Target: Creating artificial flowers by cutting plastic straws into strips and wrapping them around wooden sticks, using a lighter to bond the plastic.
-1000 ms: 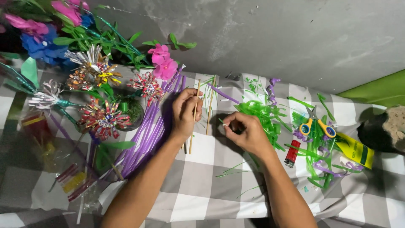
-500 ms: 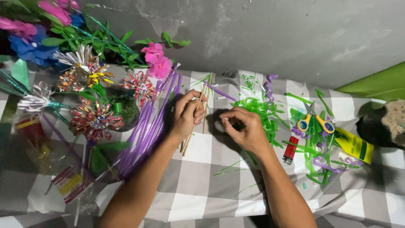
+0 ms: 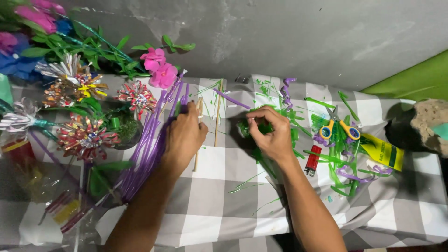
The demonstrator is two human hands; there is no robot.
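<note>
My left hand [image 3: 184, 136] lies palm down on a long bundle of purple straws [image 3: 148, 156], fingertips touching the straws near their top end. A thin wooden stick [image 3: 198, 140] runs under its thumb side. My right hand [image 3: 271, 133] is to the right, thumb and fingers pinched on a small green straw piece [image 3: 248, 127] just above the grey checked cloth [image 3: 224, 210]. Another wooden stick [image 3: 218, 112] lies between the two hands.
Finished straw flowers [image 3: 86, 135] and pink flowers [image 3: 158, 69] crowd the left side. Green straw scraps [image 3: 298, 135], yellow-and-blue scissors [image 3: 339, 127], a red lighter [image 3: 312, 160] and a yellow packet [image 3: 383, 153] lie to the right. A rough pot [image 3: 427, 126] sits at the far right.
My left hand has left the spot beside my right hand and moved left onto the purple straws. My right hand stays put, still pinching the green piece.
</note>
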